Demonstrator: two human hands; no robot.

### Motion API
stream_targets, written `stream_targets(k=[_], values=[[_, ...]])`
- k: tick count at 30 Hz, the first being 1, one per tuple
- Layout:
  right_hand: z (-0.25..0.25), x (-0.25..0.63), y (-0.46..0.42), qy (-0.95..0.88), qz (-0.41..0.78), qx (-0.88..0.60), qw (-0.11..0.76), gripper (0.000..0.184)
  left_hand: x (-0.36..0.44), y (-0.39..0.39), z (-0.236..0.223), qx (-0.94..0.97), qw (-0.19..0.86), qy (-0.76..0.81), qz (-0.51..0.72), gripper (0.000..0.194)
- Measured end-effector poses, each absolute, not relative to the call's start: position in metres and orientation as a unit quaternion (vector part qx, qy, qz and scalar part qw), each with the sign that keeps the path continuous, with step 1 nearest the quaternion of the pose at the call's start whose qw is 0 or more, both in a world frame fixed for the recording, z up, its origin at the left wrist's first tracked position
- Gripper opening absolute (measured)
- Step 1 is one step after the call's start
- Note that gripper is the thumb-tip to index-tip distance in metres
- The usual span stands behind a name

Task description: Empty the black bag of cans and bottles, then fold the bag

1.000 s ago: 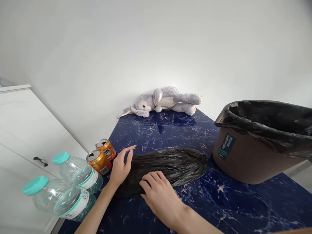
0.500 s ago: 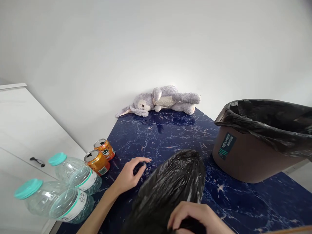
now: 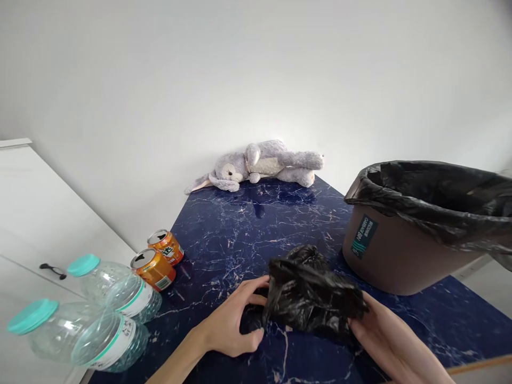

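Observation:
A crumpled black plastic garbage bag (image 3: 312,293) lies bunched on the dark blue marbled tabletop (image 3: 224,229) between my hands. My right hand (image 3: 390,333) grips its right end, the fingertips partly hidden behind the plastic. On the other side, my left hand (image 3: 236,320) has thumb and fingers spread apart, with the fingertips against the bag's left edge. To the right of the bag stands a brown garbage bin (image 3: 408,261), a black liner (image 3: 424,208) folded over its rim.
Two clear plastic bottles (image 3: 112,341) with turquoise caps stand at the left edge. Two orange soda cans (image 3: 154,269) are just behind them. A grey plush rabbit (image 3: 264,162) lies along the far edge by the wall. A white cabinet (image 3: 48,213) is at left.
The bag has gone from a long stretched shape to a short bunched one. My right hand has moved right and holds its right end; my left hand has come right to the bag's edge.

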State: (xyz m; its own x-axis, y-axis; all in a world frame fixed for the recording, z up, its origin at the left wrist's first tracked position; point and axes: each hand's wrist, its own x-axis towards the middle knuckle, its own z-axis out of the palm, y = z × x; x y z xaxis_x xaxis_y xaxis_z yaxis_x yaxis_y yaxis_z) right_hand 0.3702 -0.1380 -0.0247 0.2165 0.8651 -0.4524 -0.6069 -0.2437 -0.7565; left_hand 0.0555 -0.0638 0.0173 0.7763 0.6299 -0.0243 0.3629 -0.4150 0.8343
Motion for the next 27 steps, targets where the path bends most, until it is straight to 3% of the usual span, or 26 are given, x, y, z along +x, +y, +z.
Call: stream_targets(k=[4, 8, 12, 17, 19, 21, 24, 27], values=[[-0.03, 0.371, -0.146, -0.184, 0.519, -0.614, 0.566, 0.082, 0.055, -0.063, 0.012, 0.791, 0.456, 0.376, 0.157, 0.099], [-0.017, 0.363, -0.171, -0.412, 0.265, -0.703, 0.516, 0.078, 0.061, -0.064, 0.009, 0.772, 0.435, 0.421, 0.193, 0.084], [-0.003, 0.339, -0.186, -0.634, 0.058, -0.638, 0.434, 0.059, 0.064, -0.064, 0.006, 0.761, 0.421, 0.439, 0.227, 0.075], [-0.02, 0.322, -0.175, -0.799, -0.068, -0.526, 0.281, 0.075, 0.067, -0.065, 0.012, 0.752, 0.425, 0.444, 0.236, 0.071], [-0.033, 0.326, -0.166, -0.821, -0.101, -0.507, 0.241, 0.079, 0.068, -0.064, 0.013, 0.744, 0.447, 0.441, 0.229, 0.071], [-0.043, 0.333, -0.159, -0.824, -0.107, -0.51, 0.223, 0.071, 0.069, -0.063, 0.012, 0.74, 0.435, 0.449, 0.248, 0.068], [-0.044, 0.341, -0.155, -0.828, -0.092, -0.513, 0.206, 0.049, 0.067, -0.063, 0.009, 0.762, 0.309, 0.462, 0.332, 0.057], [-0.031, 0.344, -0.156, -0.824, -0.035, -0.524, 0.211, 0.041, 0.064, -0.064, 0.01, 0.821, 0.198, 0.389, 0.368, 0.054]])
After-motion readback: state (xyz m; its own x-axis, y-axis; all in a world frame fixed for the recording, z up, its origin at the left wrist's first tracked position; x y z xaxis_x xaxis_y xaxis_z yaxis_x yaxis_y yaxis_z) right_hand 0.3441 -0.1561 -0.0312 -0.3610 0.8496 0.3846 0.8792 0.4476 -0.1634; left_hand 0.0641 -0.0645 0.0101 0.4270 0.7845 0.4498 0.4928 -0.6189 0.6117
